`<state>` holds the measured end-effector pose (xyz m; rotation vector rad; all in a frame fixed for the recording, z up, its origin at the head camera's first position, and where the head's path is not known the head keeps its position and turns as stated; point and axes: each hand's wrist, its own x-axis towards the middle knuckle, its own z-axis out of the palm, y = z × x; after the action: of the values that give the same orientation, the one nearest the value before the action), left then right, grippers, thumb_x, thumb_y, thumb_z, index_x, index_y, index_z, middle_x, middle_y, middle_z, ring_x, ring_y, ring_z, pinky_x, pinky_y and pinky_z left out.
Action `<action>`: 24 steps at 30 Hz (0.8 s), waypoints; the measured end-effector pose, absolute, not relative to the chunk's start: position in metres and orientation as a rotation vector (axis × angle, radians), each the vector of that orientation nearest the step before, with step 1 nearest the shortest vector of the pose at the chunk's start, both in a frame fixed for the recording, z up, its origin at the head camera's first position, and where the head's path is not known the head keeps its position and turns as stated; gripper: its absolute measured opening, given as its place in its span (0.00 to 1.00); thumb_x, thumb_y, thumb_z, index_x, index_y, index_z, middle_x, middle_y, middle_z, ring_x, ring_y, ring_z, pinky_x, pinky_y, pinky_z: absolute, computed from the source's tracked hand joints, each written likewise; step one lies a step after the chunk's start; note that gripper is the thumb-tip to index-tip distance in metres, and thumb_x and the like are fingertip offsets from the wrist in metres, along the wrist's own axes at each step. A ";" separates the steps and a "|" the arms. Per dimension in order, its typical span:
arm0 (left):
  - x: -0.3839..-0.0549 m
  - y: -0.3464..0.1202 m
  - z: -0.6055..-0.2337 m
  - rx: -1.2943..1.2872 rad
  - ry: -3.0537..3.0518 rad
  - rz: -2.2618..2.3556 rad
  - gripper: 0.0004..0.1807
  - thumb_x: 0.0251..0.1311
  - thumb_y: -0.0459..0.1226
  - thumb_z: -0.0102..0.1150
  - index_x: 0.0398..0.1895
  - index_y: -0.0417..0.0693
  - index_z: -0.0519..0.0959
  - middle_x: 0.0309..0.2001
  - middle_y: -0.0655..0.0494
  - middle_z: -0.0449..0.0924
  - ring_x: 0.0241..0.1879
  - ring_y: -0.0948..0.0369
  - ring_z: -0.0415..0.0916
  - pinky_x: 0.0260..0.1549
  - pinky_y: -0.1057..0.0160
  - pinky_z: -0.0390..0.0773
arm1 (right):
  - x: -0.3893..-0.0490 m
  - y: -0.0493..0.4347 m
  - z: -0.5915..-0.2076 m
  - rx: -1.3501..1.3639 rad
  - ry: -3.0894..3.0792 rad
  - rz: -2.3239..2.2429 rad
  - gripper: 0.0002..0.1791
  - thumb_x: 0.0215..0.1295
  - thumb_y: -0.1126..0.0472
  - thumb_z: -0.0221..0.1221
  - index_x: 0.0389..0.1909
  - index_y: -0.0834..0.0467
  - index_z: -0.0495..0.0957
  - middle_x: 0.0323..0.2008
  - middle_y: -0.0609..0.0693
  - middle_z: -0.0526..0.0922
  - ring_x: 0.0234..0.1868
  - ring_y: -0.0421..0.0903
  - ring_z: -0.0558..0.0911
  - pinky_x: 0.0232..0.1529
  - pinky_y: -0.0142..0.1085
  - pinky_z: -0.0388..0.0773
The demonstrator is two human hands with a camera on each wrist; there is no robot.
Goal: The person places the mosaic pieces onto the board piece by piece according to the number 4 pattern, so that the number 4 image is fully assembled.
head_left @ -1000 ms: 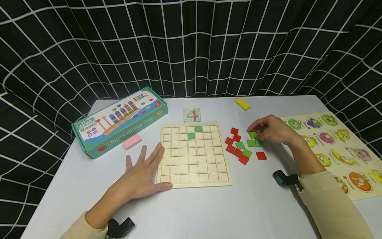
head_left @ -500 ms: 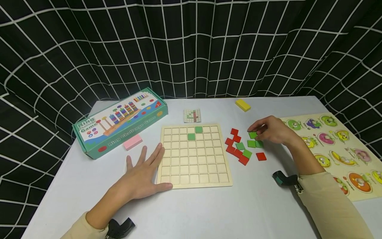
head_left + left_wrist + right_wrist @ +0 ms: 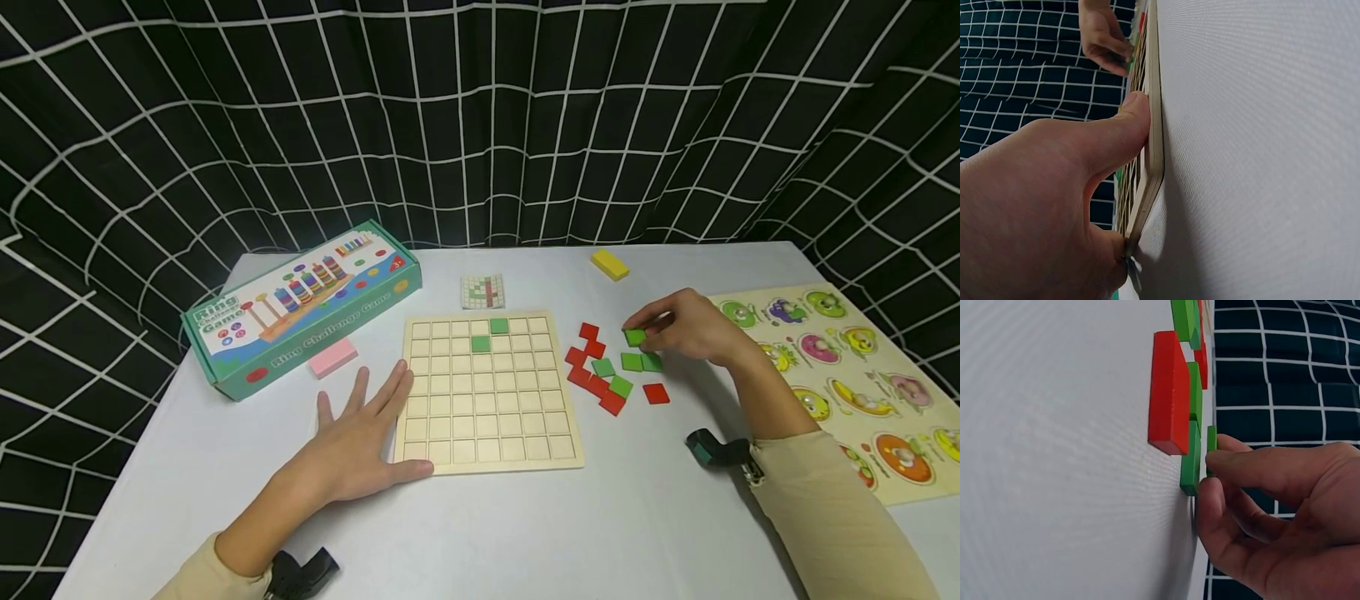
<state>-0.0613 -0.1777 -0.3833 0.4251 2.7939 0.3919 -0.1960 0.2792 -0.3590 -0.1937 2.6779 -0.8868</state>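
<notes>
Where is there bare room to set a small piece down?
A wide patch of white tabletop lies on the near side of the board, between the left sleeve and right sleeve. A smaller one separates the card from the yellow block. It's crowded between board and right hand, with red tiles and green tiles.

This looks like a staged, lab-like recording booth — a white-gridded black curtain (image 3: 510, 125) hangs behind and to both sides of a table (image 3: 540, 533) covered in white, and black wrist cameras (image 3: 708, 448) sit at the beige sleeves (image 3: 832, 508).
</notes>
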 end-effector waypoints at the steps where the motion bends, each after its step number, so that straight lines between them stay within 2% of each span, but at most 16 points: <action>1: -0.061 -0.178 -0.383 0.424 2.794 0.394 0.65 0.55 0.74 0.61 0.86 0.56 0.42 0.87 0.60 0.34 0.83 0.36 0.32 0.64 0.14 0.35 | -0.196 0.279 -0.359 -0.186 2.675 -0.896 0.19 0.62 0.65 0.70 0.55 0.62 0.87 0.54 0.63 0.84 0.49 0.55 0.77 0.40 0.35 0.79; 8: -0.062 -0.178 -0.384 0.423 2.791 0.404 0.65 0.55 0.73 0.61 0.86 0.56 0.42 0.87 0.60 0.34 0.83 0.36 0.32 0.64 0.14 0.35 | -0.194 0.278 -0.356 -0.121 2.664 -0.943 0.21 0.63 0.63 0.71 0.57 0.60 0.86 0.56 0.62 0.82 0.50 0.55 0.76 0.40 0.35 0.78; 17: -0.061 -0.178 -0.384 0.419 2.791 0.395 0.65 0.55 0.73 0.62 0.86 0.54 0.43 0.87 0.59 0.34 0.83 0.35 0.32 0.64 0.14 0.35 | -0.190 0.267 -0.349 -0.144 2.641 -0.993 0.20 0.64 0.63 0.70 0.58 0.60 0.86 0.56 0.62 0.85 0.47 0.54 0.78 0.39 0.34 0.79; 24: -0.061 -0.178 -0.382 0.414 2.781 0.407 0.65 0.55 0.73 0.62 0.86 0.55 0.43 0.87 0.60 0.34 0.83 0.36 0.31 0.64 0.14 0.34 | -0.183 0.253 -0.342 -0.144 2.649 -1.035 0.19 0.66 0.63 0.69 0.57 0.61 0.86 0.56 0.61 0.85 0.50 0.55 0.78 0.41 0.34 0.80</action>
<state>-0.0613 -0.1776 -0.3824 0.4139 2.7808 0.4066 -0.1835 0.2528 -0.3424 -0.1439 2.6491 -1.0354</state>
